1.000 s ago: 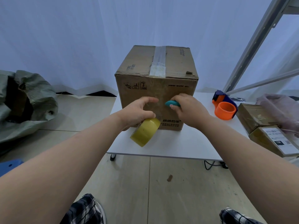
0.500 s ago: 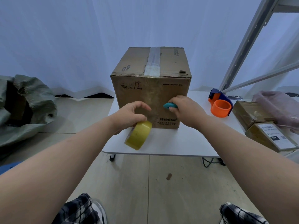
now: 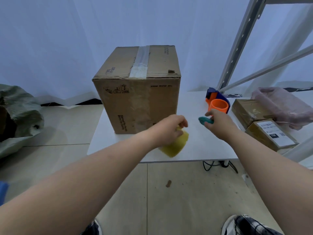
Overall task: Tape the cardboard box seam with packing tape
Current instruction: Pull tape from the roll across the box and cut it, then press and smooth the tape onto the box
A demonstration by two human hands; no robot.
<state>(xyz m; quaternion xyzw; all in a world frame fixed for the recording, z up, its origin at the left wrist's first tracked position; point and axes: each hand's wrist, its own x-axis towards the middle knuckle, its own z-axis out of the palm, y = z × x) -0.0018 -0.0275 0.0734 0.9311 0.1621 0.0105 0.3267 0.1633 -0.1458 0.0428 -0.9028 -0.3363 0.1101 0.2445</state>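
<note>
A tall brown cardboard box [image 3: 140, 99] stands on the white table [image 3: 199, 150], with a strip of clear tape [image 3: 141, 62] running along its top seam and down the front face. My left hand [image 3: 167, 131] grips a yellow roll of packing tape [image 3: 176, 144], blurred, low in front of the box's right corner. My right hand [image 3: 218, 124] holds a small teal cutter [image 3: 205, 120] to the right of the box, clear of its face.
An orange and blue tape dispenser [image 3: 217, 102] sits behind my right hand. Small taped parcels [image 3: 269, 133] and a pink bag [image 3: 282, 106] crowd the table's right end. A metal shelf frame [image 3: 237, 48] rises at right. A grey-green sack [image 3: 18, 116] lies on the floor at left.
Both hands have come away from the box's front face and shifted right. The roll has dropped lower over the table. The view has swung so the box sits further left.
</note>
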